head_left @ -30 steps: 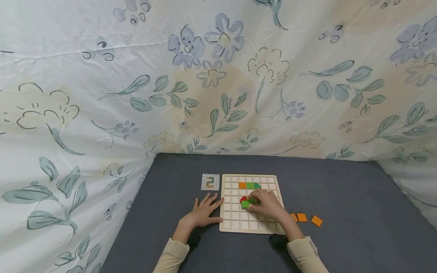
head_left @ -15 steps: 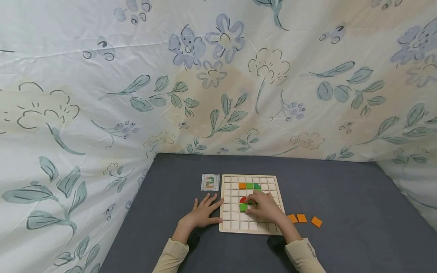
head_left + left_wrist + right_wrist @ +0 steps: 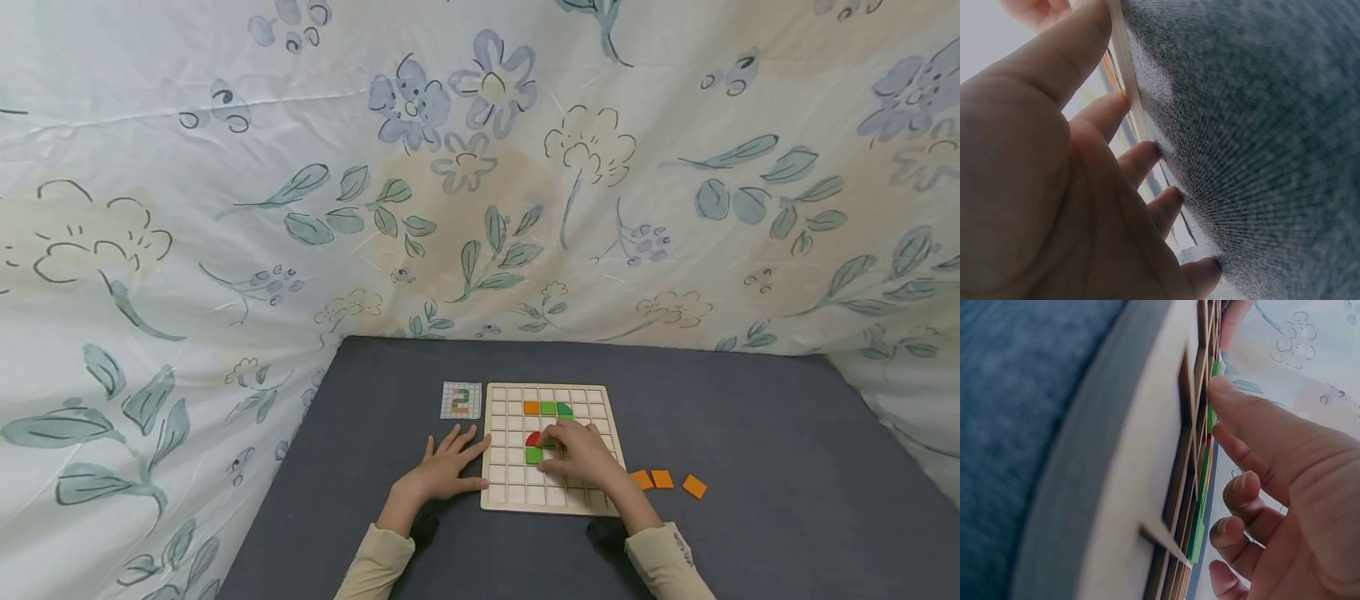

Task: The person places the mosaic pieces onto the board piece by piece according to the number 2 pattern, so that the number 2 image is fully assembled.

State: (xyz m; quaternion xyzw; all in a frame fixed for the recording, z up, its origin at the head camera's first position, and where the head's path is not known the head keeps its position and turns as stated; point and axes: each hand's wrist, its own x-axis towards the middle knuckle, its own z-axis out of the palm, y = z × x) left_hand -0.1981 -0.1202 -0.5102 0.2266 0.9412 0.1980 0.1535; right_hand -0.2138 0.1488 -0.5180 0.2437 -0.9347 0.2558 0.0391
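Note:
A wooden grid board [image 3: 517,495] lies on the table in the head view. My right hand [image 3: 588,454] is over its middle, thumb and index finger bent at the edges of a green square tile [image 3: 533,456]. That tile lies in a cell just below a red rounded tile [image 3: 533,438]. Another green piece beside the red one is mostly hidden by the fingers. In the right wrist view, the thumb [image 3: 1225,394] and index fingertip touch the green tile [image 3: 1211,419]. My left hand [image 3: 442,475] rests with spread fingers, thumb and index tips touching the board's left edge.
Along the board's upper part sit an orange square [image 3: 532,407], a green square [image 3: 548,407] and a green rounded tile [image 3: 565,409]. A pattern card [image 3: 461,401] lies left of the board. Orange tiles [image 3: 694,486] lie loose to the right. A floral cloth [image 3: 480,250] hangs behind.
The green square tile went from tilted in my right fingers to flat in its cell below the red tile. My right hand shifted slightly left, then stayed still. My left hand stayed put.

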